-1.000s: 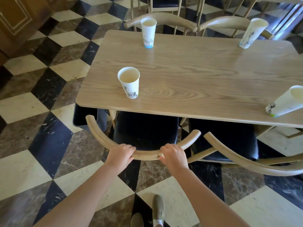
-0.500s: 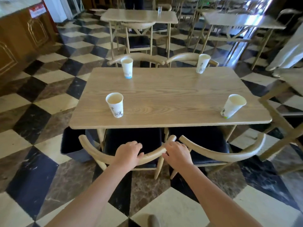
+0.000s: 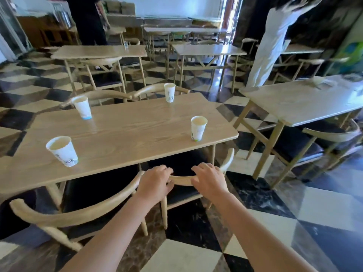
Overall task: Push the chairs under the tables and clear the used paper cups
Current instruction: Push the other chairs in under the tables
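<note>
A light wooden table (image 3: 127, 138) carries several white paper cups: one at the near left (image 3: 62, 152), one at the near right (image 3: 198, 128), and others along the far edge (image 3: 83, 109) (image 3: 169, 93). Two wooden chairs with black seats stand at the near side. The left chair (image 3: 68, 216) has its seat under the table. My left hand (image 3: 155, 183) and my right hand (image 3: 210, 179) both lie curled over the curved backrest of the right chair (image 3: 182, 180), whose seat is partly under the table.
Two more chairs (image 3: 106, 95) sit tucked at the table's far side. Another table (image 3: 304, 103) with a chair (image 3: 334, 134) stands close on the right. Further tables fill the back. A person in white (image 3: 271, 46) and a person in black (image 3: 88, 20) stand beyond.
My hands left the left chair's backrest and moved to the right chair's backrest. The view lifted and swung to the right, showing the room.
</note>
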